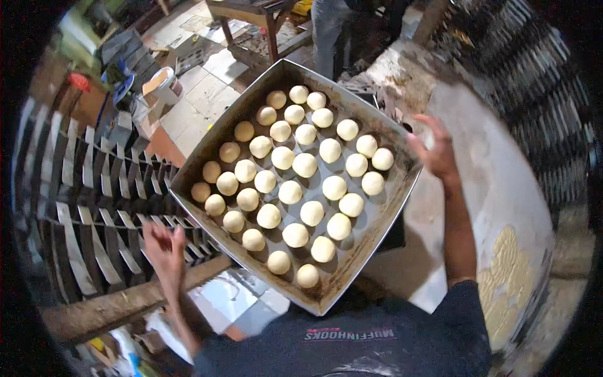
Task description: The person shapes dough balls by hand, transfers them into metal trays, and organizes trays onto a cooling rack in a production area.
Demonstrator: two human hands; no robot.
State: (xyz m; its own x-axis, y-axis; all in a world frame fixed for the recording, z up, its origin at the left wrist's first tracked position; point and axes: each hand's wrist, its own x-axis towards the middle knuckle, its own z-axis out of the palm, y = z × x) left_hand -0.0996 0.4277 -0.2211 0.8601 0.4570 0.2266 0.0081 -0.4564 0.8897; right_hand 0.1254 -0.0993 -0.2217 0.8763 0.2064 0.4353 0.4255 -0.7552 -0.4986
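Note:
A deep square metal baking tray [370,251] sits in front of my body, turned so that one corner points at me. Several round, pale yellow dough balls [304,165] lie spread over its floor, apart or just touching. By the tray's right corner is my right hand [438,151], its fingers spread and its thumb close to the rim; whether it touches the metal is unclear. My left hand [164,248] hovers off the tray's left side with nothing in it, fingers loosely bent and thumb apart. What bears the tray's weight is hidden beneath it.
To the right runs a pale worktop [483,163] with flattened yellowish dough [507,276] on it. Slatted racks [94,213] stand on the left. A white bucket [164,86], a wooden table [251,19] and another person's legs [331,38] are farther off.

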